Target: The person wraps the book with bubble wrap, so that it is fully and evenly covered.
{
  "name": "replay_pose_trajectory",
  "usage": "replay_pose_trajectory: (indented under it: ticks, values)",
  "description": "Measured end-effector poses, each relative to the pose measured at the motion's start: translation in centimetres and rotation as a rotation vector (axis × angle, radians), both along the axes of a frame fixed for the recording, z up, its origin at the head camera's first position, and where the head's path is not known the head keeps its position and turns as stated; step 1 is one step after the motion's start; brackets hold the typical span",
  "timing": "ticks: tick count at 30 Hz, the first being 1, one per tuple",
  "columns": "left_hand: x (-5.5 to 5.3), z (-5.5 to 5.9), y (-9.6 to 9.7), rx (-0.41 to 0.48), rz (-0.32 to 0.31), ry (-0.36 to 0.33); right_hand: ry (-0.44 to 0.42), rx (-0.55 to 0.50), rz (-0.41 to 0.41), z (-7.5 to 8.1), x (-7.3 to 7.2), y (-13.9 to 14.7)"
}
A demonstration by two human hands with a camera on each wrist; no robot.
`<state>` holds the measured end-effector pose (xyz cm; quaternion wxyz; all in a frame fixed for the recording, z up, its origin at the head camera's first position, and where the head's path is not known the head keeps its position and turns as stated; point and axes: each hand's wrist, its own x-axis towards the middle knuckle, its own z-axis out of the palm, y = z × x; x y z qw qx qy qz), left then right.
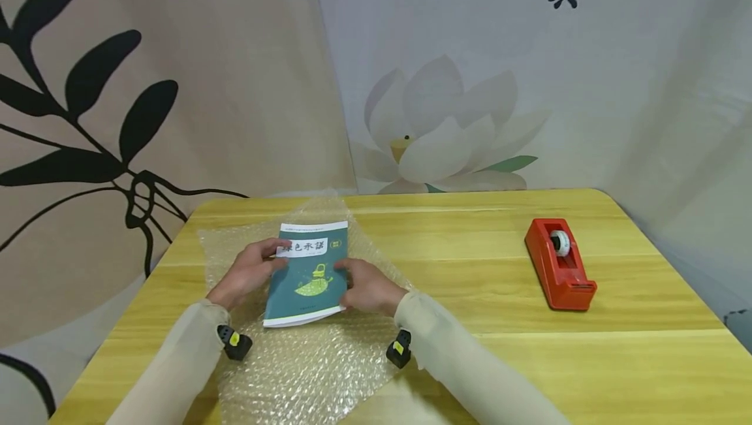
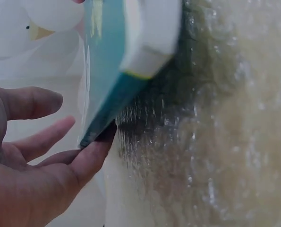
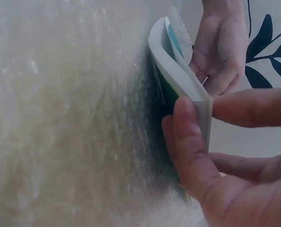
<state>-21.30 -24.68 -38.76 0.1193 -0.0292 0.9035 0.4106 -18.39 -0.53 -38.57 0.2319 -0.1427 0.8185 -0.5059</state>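
A teal book [image 1: 317,275] with a white title label and a yellow-green drawing is held at a slight tilt over a sheet of bubble wrap [image 1: 305,373]. My left hand [image 1: 251,270] is at its left edge, fingers around the spine side, with fingertips over the label in the head view. From the opposite side, my right hand [image 1: 370,286] grips the right edge between thumb and fingers. The right wrist view shows the white page block [image 3: 178,75] bowed, with the cover lifting a little at the far corner. In the left wrist view the book's underside is shaded above the wrap.
A red tape dispenser [image 1: 561,265] with a roll of tape stands on the right part of the wooden table [image 1: 470,236]. Behind the table hangs a curtain [image 1: 252,72] printed with leaves and a lotus. The wrap spreads towards the table's near edge.
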Motion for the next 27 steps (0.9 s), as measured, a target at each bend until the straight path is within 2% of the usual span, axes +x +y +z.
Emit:
replay_pose_trajectory:
  ticks: [4, 10, 19, 27]
  values:
    - [-0.07, 0.16, 0.19, -0.038, 0.000, -0.008, 0.008, 0.031, 0.003, 0.05, 0.08, 0.04]
    - [0.16, 0.25, 0.17, -0.051, -0.020, 0.022, 0.018, 0.046, 0.012, 0.06, 0.10, 0.04]
    - [0.03, 0.07, 0.30, -0.087, -0.016, 0.033, 0.003, 0.027, 0.017, -0.19, 0.04, 0.21]
    - [0.00, 0.13, 0.20, -0.103, -0.040, 0.049, 0.022, 0.069, 0.013, -0.34, -0.03, 0.18]
